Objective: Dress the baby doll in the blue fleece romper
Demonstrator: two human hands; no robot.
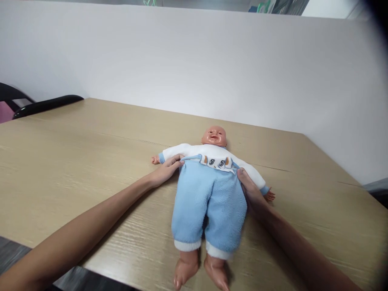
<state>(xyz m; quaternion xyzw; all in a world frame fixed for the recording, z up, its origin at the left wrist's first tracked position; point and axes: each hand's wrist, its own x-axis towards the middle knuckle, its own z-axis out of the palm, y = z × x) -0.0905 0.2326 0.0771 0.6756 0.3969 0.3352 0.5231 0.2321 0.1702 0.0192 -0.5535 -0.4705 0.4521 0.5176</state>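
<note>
A baby doll (pixel 214 136) lies on its back on the wooden table (pixel 75 161), head away from me, bare feet toward me. It wears a white top (pixel 209 152) and fleecy light blue trousers (pixel 209 198). My left hand (pixel 166 169) is closed on the waistband of the trousers at the doll's right side. On the other side my right hand (pixel 250 188) grips the same waistband, fingers curled at the doll's hip. Both of my forearms stretch across the table toward the doll.
A white partition wall (pixel 212 60) runs along the far edge of the table. A black chair armrest (pixel 45 105) pokes out at the far left. The near table edge runs across the lower left.
</note>
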